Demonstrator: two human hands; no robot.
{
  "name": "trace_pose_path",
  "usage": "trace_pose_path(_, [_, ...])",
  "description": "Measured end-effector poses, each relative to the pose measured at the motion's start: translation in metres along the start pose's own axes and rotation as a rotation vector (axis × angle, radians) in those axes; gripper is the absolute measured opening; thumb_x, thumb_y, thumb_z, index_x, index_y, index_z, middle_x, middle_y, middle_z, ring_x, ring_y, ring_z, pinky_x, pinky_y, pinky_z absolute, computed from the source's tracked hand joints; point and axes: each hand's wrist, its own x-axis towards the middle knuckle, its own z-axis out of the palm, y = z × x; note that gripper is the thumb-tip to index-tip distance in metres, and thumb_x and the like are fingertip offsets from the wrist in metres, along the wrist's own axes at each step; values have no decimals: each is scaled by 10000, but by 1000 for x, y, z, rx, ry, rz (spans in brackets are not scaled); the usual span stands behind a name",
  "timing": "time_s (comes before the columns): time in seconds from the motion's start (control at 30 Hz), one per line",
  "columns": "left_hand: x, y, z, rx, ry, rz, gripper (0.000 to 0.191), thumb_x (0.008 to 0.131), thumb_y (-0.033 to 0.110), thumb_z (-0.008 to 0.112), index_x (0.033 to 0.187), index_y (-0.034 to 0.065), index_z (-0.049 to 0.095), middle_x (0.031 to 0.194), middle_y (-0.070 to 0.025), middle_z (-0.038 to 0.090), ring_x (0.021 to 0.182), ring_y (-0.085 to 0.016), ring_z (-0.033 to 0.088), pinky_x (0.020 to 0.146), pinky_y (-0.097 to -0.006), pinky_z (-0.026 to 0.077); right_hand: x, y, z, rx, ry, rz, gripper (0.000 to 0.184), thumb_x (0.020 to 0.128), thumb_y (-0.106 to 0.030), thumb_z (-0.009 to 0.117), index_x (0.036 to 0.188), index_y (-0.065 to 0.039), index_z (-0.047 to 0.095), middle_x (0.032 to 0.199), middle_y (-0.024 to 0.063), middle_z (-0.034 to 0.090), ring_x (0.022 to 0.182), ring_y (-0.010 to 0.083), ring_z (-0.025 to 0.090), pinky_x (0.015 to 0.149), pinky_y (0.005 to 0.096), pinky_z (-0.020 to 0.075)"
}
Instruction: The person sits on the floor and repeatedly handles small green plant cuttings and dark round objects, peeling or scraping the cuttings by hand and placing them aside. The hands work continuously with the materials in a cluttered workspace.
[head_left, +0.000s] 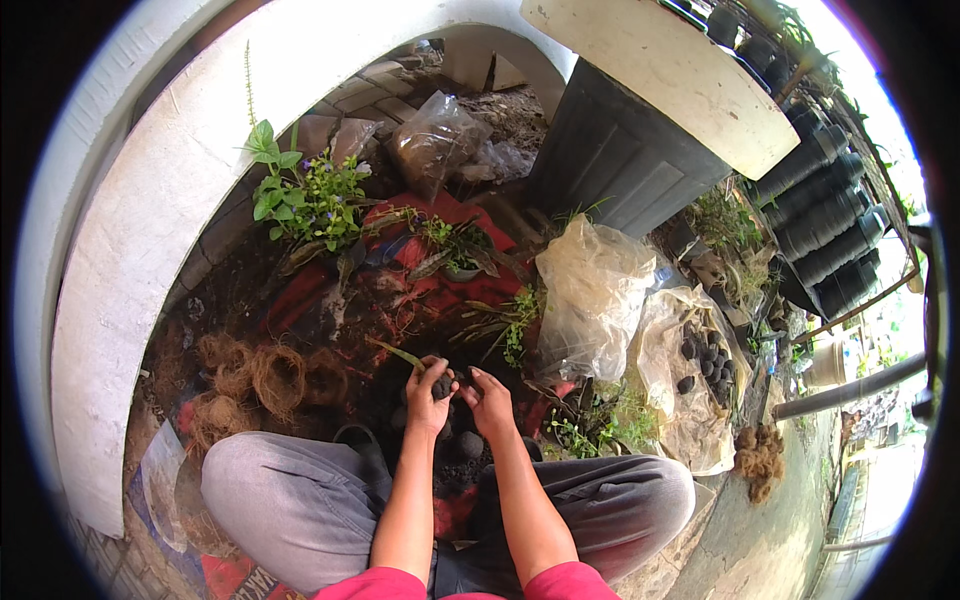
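In my left hand (427, 397) is a dark, rounded clump of growing medium (442, 386). A long, narrow yellow-green leaf (396, 351) sticks out up and to the left from the same hand; whether it is rooted in the clump I cannot tell. Just to the right, my right hand (487, 401) is bent with its fingertips drawn together near the clump. Whether anything is pinched there is unclear. Below the hands, between my knees, lie dark balls (469, 446) on loose black material (457, 477).
Several coconut-fibre nests (279, 382) sit at left. Flowering plants (319, 199) grow beyond the red, dirt-strewn sheet (442, 214). At right are a crumpled plastic bag (596, 292) and dark lumps (709, 364) on plastic sheeting (664, 405). Stacked black pots (817, 217) stand farther right, past a grey pillar (622, 150).
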Motion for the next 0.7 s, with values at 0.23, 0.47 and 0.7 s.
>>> trace_pose_path(0.23, [-2, 1, 5, 108, -82, -40, 308, 757, -44, 709, 982, 97, 554, 904, -44, 582, 790, -169, 609, 616, -285, 494, 0, -10, 7, 38, -52, -13, 252, 949, -114, 524, 1149, 31, 574, 1015, 96, 616, 869, 189, 629, 755, 304, 537])
trace_pose_path(0.47, [-3, 11, 11, 179, -23, -60, 225, 831, 105, 710, 949, 85, 519, 868, -44, 593, 839, -191, 634, 720, -357, 556, -3, -21, 11, 135, -32, -10, 257, 936, -96, 554, 1155, 34, 583, 1043, 106, 622, 853, 184, 643, 719, 271, 529])
trace_pose_path(0.7, [0, 17, 4, 110, 134, -164, 216, 865, 332, 689, 932, 154, 587, 882, 7, 605, 781, -128, 600, 633, -314, 504, -8, -26, 24, 88, -74, -25, 282, 942, -66, 546, 1208, 28, 564, 1087, 87, 618, 944, 194, 637, 827, 294, 543])
